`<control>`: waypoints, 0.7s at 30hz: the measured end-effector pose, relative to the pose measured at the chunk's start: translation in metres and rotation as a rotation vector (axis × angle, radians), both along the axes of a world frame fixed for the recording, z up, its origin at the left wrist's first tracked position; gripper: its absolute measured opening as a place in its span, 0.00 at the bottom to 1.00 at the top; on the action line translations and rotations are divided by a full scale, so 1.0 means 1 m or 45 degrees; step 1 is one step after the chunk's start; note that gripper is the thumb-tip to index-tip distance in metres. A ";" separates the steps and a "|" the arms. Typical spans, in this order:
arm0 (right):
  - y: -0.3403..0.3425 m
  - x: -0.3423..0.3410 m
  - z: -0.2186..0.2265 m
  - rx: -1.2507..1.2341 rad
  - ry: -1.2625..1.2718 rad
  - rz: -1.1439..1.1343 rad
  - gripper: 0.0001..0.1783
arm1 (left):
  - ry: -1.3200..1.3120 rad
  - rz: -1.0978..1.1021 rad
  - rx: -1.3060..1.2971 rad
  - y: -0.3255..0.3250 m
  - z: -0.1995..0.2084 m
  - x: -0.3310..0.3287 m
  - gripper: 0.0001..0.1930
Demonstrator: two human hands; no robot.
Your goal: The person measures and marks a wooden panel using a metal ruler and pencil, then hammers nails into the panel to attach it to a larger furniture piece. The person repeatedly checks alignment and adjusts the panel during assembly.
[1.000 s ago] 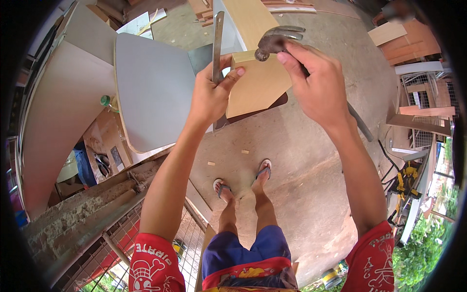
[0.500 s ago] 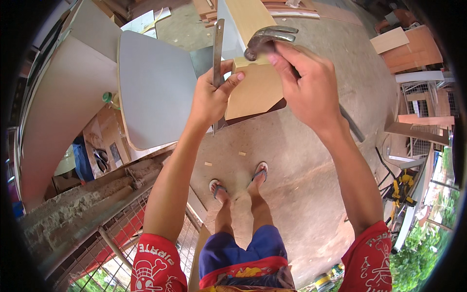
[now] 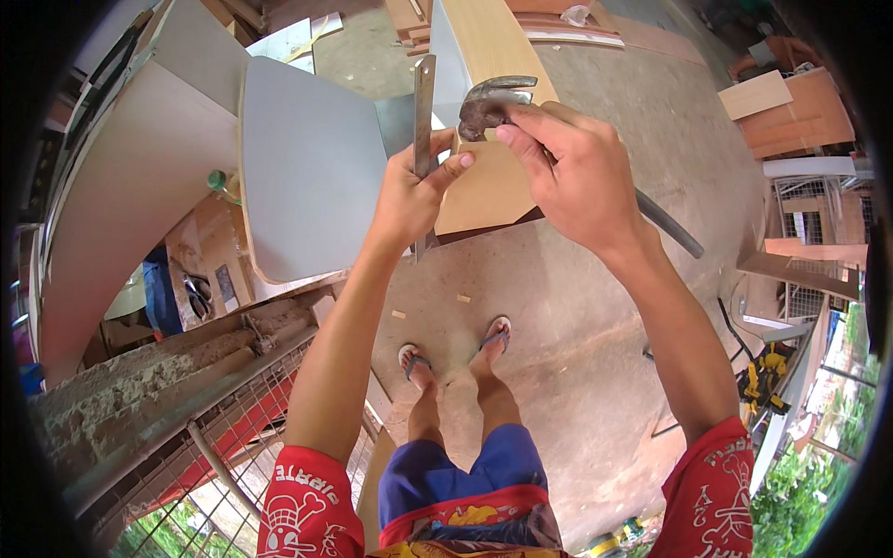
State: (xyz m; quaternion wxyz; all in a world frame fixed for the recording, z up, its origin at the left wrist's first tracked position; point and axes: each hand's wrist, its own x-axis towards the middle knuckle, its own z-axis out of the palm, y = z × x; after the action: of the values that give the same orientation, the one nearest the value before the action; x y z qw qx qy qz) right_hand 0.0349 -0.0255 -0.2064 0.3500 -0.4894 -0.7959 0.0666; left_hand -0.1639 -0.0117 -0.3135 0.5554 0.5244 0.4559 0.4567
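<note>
My left hand (image 3: 407,200) is closed around a steel ruler (image 3: 423,107), which stands nearly upright in the grip. Its thumb and fingers also rest at the left corner of a light wood-coloured board (image 3: 488,191). My right hand (image 3: 584,177) grips a claw hammer (image 3: 486,110) close to its head, with the dark handle (image 3: 670,223) trailing out behind the wrist. The hammer's face is at the board's top edge, beside my left fingers; whether it touches is hard to tell. Any nail there is hidden.
A large grey panel (image 3: 312,177) stands to the left. Scissors (image 3: 197,296) lie on a shelf below it. Wire mesh (image 3: 233,446) is at lower left. Wood pieces (image 3: 800,112) and a yellow-black tool (image 3: 767,377) lie on the right. Small offcuts (image 3: 463,298) dot the concrete floor.
The hammer head has shifted left along the board's top edge, closer to my left fingers. My left hand keeps its hold on the steel ruler. The whole view has moved slightly.
</note>
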 end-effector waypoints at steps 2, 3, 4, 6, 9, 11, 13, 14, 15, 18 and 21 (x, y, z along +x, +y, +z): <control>0.001 0.000 0.006 -0.015 0.010 -0.018 0.09 | -0.025 -0.001 -0.035 0.000 -0.001 0.001 0.24; 0.003 0.001 0.004 -0.008 -0.002 0.002 0.09 | -0.034 -0.023 -0.079 0.001 -0.001 0.001 0.23; 0.005 0.002 0.001 -0.001 -0.013 0.021 0.08 | -0.032 -0.028 -0.092 0.001 -0.001 0.001 0.23; 0.005 0.004 -0.002 0.006 -0.028 0.048 0.08 | -0.012 -0.014 -0.092 -0.001 -0.001 -0.001 0.22; -0.002 0.010 -0.001 -0.007 -0.022 0.099 0.07 | 0.016 -0.007 -0.196 -0.001 0.000 -0.005 0.20; 0.001 0.011 -0.004 -0.051 0.029 0.181 0.07 | -0.011 0.017 -0.238 -0.001 -0.004 -0.005 0.19; 0.006 0.011 0.004 -0.039 0.039 0.211 0.07 | -0.077 0.071 -0.202 -0.002 -0.013 -0.005 0.18; 0.009 0.013 0.008 -0.032 0.034 0.220 0.08 | -0.105 0.064 -0.225 -0.002 -0.012 -0.003 0.19; 0.012 0.016 0.006 -0.060 0.030 0.240 0.08 | -0.134 0.057 -0.249 -0.003 -0.011 -0.002 0.19; 0.018 0.021 0.004 -0.104 0.052 0.273 0.08 | -0.184 0.094 -0.252 -0.004 -0.017 -0.007 0.19; 0.021 0.025 0.008 -0.112 0.077 0.246 0.07 | -0.187 0.055 -0.235 -0.006 -0.014 -0.007 0.22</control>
State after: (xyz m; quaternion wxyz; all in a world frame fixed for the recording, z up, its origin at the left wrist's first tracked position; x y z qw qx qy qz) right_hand 0.0604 -0.0043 -0.1986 0.3442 -0.4232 -0.8247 0.1496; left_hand -0.1712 -0.0174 -0.3273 0.6233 0.4264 0.4652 0.4619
